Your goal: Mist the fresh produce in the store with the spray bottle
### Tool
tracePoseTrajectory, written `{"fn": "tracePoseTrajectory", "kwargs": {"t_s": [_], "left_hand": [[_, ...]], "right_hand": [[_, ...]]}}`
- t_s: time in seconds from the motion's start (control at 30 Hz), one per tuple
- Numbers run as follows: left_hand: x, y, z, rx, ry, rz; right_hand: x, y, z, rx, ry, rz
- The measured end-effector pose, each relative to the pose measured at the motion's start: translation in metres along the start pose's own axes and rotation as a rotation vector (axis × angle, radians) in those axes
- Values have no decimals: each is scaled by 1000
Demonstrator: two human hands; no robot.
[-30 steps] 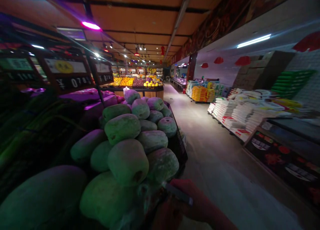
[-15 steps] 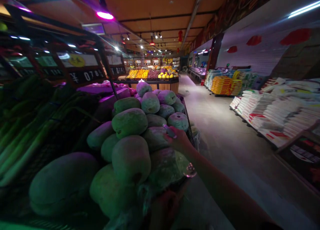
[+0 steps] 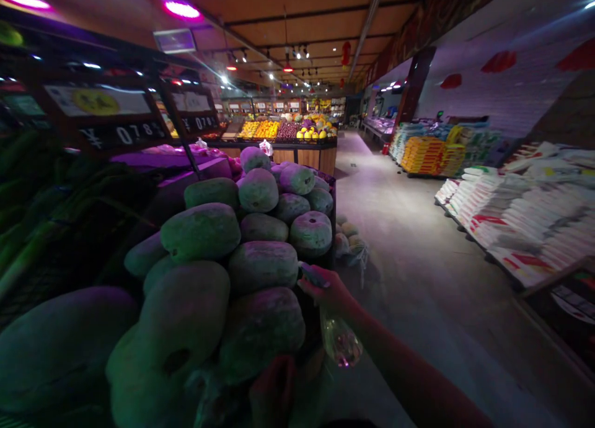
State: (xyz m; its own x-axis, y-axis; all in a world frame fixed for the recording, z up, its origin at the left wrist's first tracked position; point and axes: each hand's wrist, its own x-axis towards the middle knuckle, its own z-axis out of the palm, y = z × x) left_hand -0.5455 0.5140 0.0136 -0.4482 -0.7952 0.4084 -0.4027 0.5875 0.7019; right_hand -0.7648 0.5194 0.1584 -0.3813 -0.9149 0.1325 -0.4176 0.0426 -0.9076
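My right hand [image 3: 333, 295] is closed round a small dark, stick-like object [image 3: 315, 275] whose kind I cannot make out; its tip points left. A clear plastic bag [image 3: 341, 341] hangs below this hand, with something shiny at its bottom. Large green winter melons [image 3: 263, 264] are piled on the stand, the nearest just left of the object's tip. Low in the view is my left hand [image 3: 274, 388], dark, with curled fingers, in front of a winter melon [image 3: 263, 332]. Whatever it may hold is hidden. Crumpled clear plastic [image 3: 203, 391] lies left of it.
Leafy vegetables [image 3: 28, 248] lie at left under price signs [image 3: 121, 134]. On the floor beside the stand sit bagged round produce [image 3: 351, 239]. An aisle [image 3: 395, 230] runs along the right, past stacked white sacks [image 3: 525, 205]. A fruit display [image 3: 288, 134] stands farther back.
The view has shifted right and closer to the melons. My right hand sits lower, and the bag under it hangs more plainly in sight. My left hand shows farther left.
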Motion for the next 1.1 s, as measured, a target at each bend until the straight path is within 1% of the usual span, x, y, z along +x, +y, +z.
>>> {"fn": "tracePoseTrajectory", "kwargs": {"t_s": [0.03,0.07,0.13,0.17,0.23,0.27,0.3,0.33,0.4,0.5,0.57,0.63,0.7,0.73,0.8,0.87,0.97,1.03,1.1], "left_hand": [[5,0,5,28,101,15],[11,1,9,67,195,21],[21,2,16,182,338,10],[24,2,19,261,388,6],[28,2,23,415,454,61],[28,2,25,473,467,103],[28,2,26,512,476,143],[27,2,27,540,487,172],[24,1,28,582,494,179],[20,-3,34,638,494,113],[18,-6,37,648,512,49],[18,-6,39,632,537,-29],[20,-3,37,569,545,-132],[22,0,36,520,562,-202],[28,9,33,424,623,-344],[35,18,34,373,676,-445],[41,22,40,390,684,-506],[39,17,45,404,673,-523],[32,6,47,397,652,-516]], "right_hand": [[2,5,-10,-20,4,6],[2,8,-19,-45,-22,-13],[-5,11,-28,-96,-147,-75],[-11,12,-29,-114,-230,-106],[-24,18,-28,-126,-383,-136],[-29,22,-28,-124,-427,-135],[-32,29,-28,-119,-439,-126],[-33,37,-30,-110,-420,-109],[-30,56,-41,-82,-306,-59],[-18,81,-71,-38,-108,12],[-12,92,-94,-45,-61,18],[-11,98,-114,-80,-89,-36],[-15,106,-127,-91,-136,-90],[-19,111,-131,-78,-157,-96],[-25,127,-136,-19,-186,-60],[-28,148,-139,62,-194,20],[-22,179,-143,163,-191,125],[-12,192,-148,184,-179,139],[1,198,-155,188,-180,131]]}}
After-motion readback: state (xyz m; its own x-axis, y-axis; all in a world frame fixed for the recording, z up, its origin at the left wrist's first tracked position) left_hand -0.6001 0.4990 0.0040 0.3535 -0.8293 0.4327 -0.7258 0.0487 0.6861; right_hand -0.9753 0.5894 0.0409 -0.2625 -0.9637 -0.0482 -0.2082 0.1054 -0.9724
